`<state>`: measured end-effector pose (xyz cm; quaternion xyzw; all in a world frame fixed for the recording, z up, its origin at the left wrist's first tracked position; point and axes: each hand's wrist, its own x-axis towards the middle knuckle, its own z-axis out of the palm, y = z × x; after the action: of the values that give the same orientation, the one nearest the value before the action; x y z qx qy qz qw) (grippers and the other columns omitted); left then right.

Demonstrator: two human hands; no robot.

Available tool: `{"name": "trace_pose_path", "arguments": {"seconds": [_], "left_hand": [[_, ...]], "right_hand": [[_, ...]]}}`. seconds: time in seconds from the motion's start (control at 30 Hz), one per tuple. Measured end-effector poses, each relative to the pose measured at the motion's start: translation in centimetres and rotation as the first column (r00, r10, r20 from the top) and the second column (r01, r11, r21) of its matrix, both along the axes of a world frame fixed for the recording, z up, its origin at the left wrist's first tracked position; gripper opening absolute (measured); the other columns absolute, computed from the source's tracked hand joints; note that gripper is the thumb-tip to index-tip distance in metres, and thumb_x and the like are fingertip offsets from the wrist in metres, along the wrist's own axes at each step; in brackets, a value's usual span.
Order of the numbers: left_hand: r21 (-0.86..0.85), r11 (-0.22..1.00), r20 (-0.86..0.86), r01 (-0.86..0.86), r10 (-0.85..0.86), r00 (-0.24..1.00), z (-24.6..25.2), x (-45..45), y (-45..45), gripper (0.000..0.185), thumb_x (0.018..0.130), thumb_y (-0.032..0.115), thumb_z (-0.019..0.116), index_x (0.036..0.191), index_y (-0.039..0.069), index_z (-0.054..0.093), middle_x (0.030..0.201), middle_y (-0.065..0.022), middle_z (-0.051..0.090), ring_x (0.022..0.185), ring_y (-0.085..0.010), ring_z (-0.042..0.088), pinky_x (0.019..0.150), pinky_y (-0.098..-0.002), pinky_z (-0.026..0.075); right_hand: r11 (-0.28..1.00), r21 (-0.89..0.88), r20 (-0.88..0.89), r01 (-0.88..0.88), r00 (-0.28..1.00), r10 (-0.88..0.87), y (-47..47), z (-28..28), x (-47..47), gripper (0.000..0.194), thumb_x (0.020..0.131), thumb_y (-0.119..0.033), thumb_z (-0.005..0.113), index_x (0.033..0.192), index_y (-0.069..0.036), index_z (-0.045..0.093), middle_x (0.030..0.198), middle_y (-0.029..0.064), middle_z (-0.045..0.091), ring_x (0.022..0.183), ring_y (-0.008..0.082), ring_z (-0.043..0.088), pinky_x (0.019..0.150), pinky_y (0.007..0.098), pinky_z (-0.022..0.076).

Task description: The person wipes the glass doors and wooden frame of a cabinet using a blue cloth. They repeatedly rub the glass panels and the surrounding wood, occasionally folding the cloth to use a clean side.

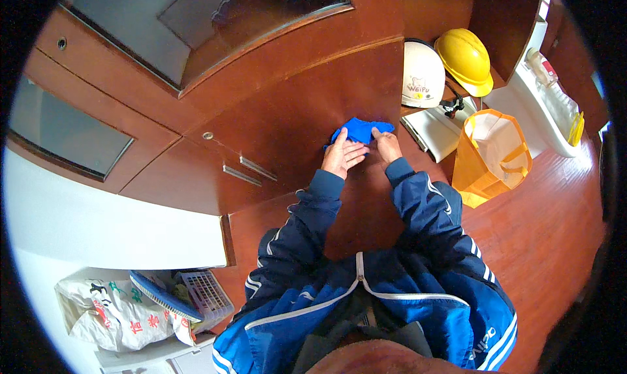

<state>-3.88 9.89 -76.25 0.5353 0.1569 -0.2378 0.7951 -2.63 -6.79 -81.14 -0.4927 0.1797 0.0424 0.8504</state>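
Note:
A crumpled blue cloth (360, 129) is between my two hands, close to the lower front of a reddish-brown wooden cabinet (303, 109). My left hand (340, 156) is palm up with its fingers spread, and its thumb touches the cloth's left part. The right side of the cloth is pinched between the thumb and fingers of my right hand (386, 146). Part of the cloth lies behind my left fingers. Two metal handles (258, 168) and a round lock (207, 135) are on the cabinet, left of my hands.
White (422, 75) and yellow (463, 58) helmets sit on a low shelf at the right. Nearer are an orange bag (490, 153), standing open on the wooden floor (539, 217), and a white tray (543, 105) holding a bottle. Lower left are a white sack (117, 315) and a plastic basket (208, 293).

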Motion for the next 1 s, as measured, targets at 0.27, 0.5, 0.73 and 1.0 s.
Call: {"name": "trace_pose_path", "arguments": {"seconds": [0.27, 0.5, 0.73, 1.0], "left_hand": [[0.012, 0.999, 0.058, -0.036, 0.036, 0.998, -2.6, 1.6, -1.6, 0.029, 0.100, 0.021, 0.069, 0.121, 0.001, 0.065, 0.116, -0.0135, 0.073, 0.104, -0.0267, 0.073, 0.097, -0.0437, 0.060], [-0.026, 0.997, 0.379, -0.073, 0.078, 0.922, 3.7, 1.1, -5.7, 0.014, 0.098, 0.017, 0.073, 0.099, 0.004, 0.071, 0.097, -0.0077, 0.075, 0.093, -0.0201, 0.073, 0.090, -0.0397, 0.059], [-0.201, 0.970, 0.638, -0.132, 0.233, 0.734, 11.6, -0.1, -6.4, 0.014, 0.100, 0.014, 0.071, 0.105, 0.003, 0.076, 0.106, -0.0037, 0.075, 0.096, -0.0142, 0.069, 0.091, -0.0342, 0.054], [-0.357, 0.925, 0.611, -0.134, 0.340, 0.715, 15.4, -0.8, -2.3, 0.021, 0.105, 0.014, 0.060, 0.117, 0.000, 0.070, 0.119, -0.0133, 0.074, 0.113, -0.0266, 0.071, 0.104, -0.0447, 0.053]], "right_hand": [[0.998, -0.043, -0.051, 0.039, 0.998, -0.041, -1.4, 1.4, -1.0, 0.032, 0.102, -0.036, 0.070, 0.112, -0.006, 0.066, 0.104, 0.0064, 0.071, 0.094, 0.0200, 0.070, 0.083, 0.0392, 0.0598], [0.964, 0.062, 0.241, 0.260, 0.933, -0.267, -3.0, 8.2, -0.9, 0.018, 0.102, -0.024, 0.071, 0.103, -0.006, 0.072, 0.099, 0.0020, 0.073, 0.086, 0.0124, 0.067, 0.079, 0.0293, 0.0558], [0.925, -0.088, 0.663, 0.370, 0.715, -0.222, -1.8, 16.9, -1.4, 0.015, 0.103, -0.018, 0.069, 0.109, -0.005, 0.067, 0.102, 0.0005, 0.069, 0.091, 0.0087, 0.060, 0.082, 0.0286, 0.0528], [0.733, -0.433, 0.831, 0.524, 0.547, 0.099, 1.3, 19.1, -2.6, 0.025, 0.106, -0.019, 0.059, 0.117, 0.004, 0.061, 0.117, 0.0208, 0.060, 0.105, 0.0359, 0.061, 0.094, 0.0400, 0.0491]]}}
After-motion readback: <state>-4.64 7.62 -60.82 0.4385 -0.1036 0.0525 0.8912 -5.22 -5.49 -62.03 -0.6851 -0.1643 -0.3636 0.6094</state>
